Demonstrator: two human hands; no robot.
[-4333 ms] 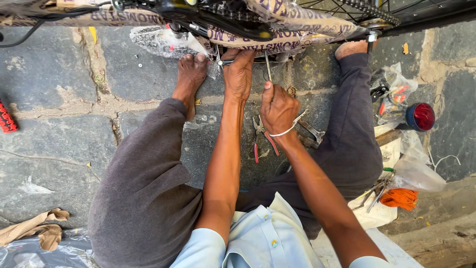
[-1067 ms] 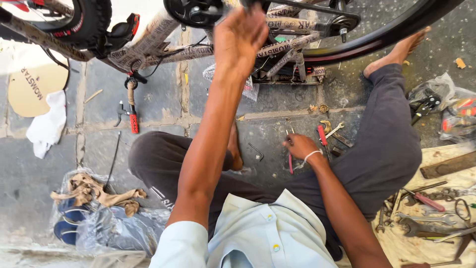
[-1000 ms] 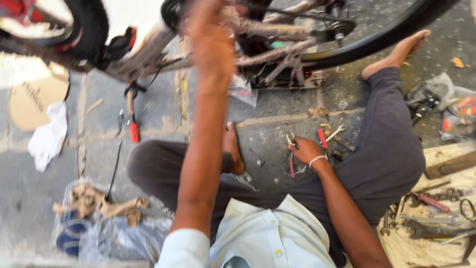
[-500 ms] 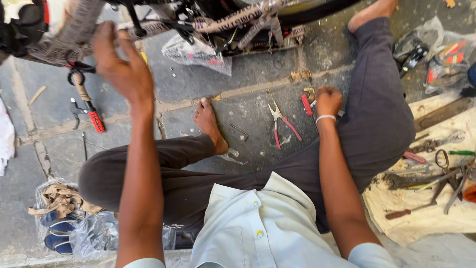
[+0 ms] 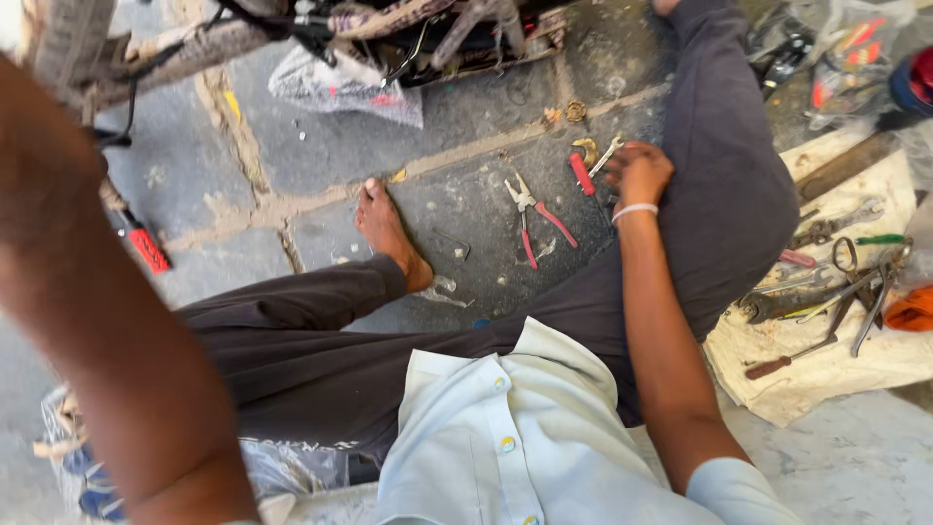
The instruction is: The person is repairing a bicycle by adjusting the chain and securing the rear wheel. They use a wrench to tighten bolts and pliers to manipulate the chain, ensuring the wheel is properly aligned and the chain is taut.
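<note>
Curled right hand (image 5: 637, 173) touches red-handled tool (image 5: 581, 174); left grip unseen; clear plastic bag (image 5: 342, 86) beyond.

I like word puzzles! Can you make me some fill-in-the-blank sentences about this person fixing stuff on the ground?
1. The pliers lying on the stone floor have handles coloured ____.
2. The right hand wears a thin white ____ at the wrist.
3. The person's foot on the floor is ____, with no shoe.
4. The shirt closes with a row of small ____.

Missing words: red; band; bare; buttons
</note>
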